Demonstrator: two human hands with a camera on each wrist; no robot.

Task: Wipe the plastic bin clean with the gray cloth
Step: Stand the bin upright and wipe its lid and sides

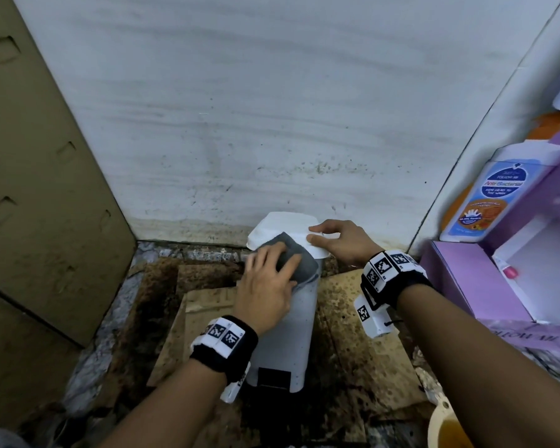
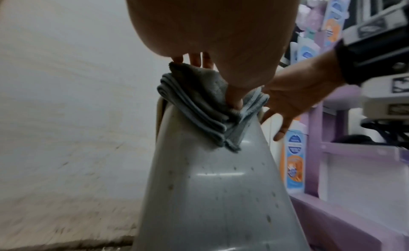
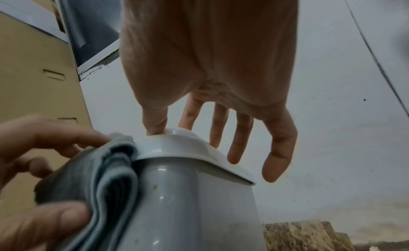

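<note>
On stained cardboard [image 1: 362,334] by white wall [image 1: 272,108]: bin [image 1: 301,324], left fingers [image 1: 265,253] around gray cloth [image 1: 299,263], right fingers [image 1: 324,227] straight.

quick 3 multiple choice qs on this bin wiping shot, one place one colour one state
1. Where is the gray cloth?
A. on the floor
B. against the upper side of the bin, under the left hand
C. on the purple shelf

2. What colour is the lid?
A. white
B. black
C. purple

3. How is the right hand?
A. clenched in a fist
B. gripping a bottle
C. fingers straight, touching the lid

Answers:
1 B, the head view shows the left hand holding it against the bin right by the lid.
2 A, it is white above the gray body.
3 C, the right wrist view shows straight fingers and the thumb on the lid.
</note>
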